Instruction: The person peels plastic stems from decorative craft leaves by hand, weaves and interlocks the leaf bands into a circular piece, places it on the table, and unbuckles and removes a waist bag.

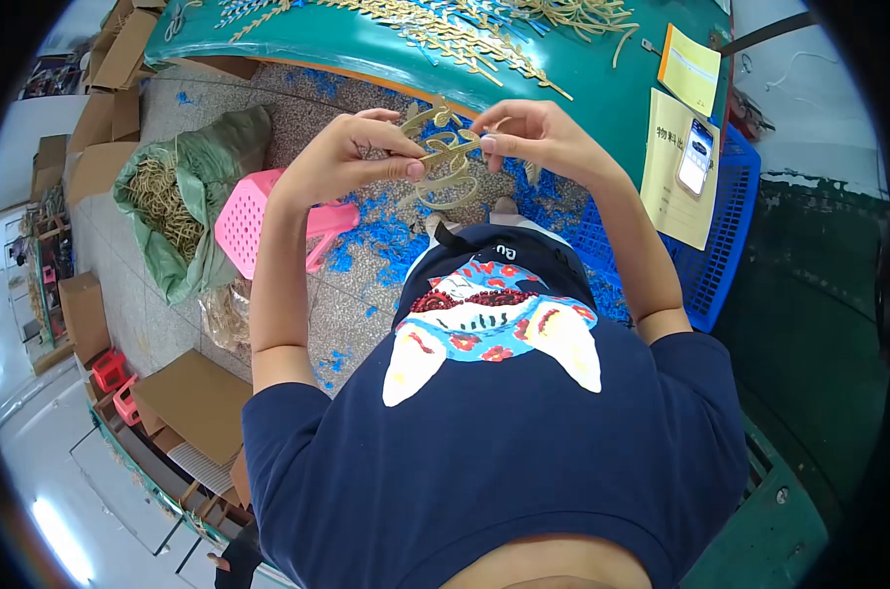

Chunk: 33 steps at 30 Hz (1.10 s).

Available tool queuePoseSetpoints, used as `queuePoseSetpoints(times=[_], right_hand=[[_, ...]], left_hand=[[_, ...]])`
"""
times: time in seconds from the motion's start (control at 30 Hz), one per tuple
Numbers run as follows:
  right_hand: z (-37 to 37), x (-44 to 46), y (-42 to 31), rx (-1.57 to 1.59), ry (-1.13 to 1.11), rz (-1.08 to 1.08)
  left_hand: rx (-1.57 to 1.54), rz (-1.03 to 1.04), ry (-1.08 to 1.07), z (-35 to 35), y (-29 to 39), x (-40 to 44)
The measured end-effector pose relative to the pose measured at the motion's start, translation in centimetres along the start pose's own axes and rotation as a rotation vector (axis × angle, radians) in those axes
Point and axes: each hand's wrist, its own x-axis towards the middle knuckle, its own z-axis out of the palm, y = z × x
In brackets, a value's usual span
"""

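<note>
A gold decorative strip with cut-out leaf shapes stretches between my two hands, in front of the table edge. My left hand pinches its left end between thumb and fingers. At the other end, the thumb and index finger of my right hand close on the strip, with the other fingers curled behind. Gold curls of the same material hang beneath, over the lap and floor. Whether those curls belong to the held strip is hard to make out.
On the green table lie several gold and blue leaf strips. A phone rests on a yellow booklet above a blue crate. A pink stool and green sack stand left. Blue scraps litter the floor.
</note>
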Motion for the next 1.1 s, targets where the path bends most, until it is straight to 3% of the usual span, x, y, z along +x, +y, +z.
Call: queuePoseSetpoints(times=[0.17, 0.97, 1.1], right_hand=[[-0.2, -0.8, -1.1, -0.203, 0.152, -0.209], [1.0, -0.3, -2.5, -0.339, 0.1, -0.182], [1.3, -0.2, -2.3, -0.366, 0.054, -0.275]], left_hand=[[0.004, 0.011, 0.021, 0.1, -0.5, -0.6], [-0.122, 0.193, -0.051, 0.2, 0.3, -0.8], [-0.157, 0.185, -0.05, 0.3, -0.5, -0.8]])
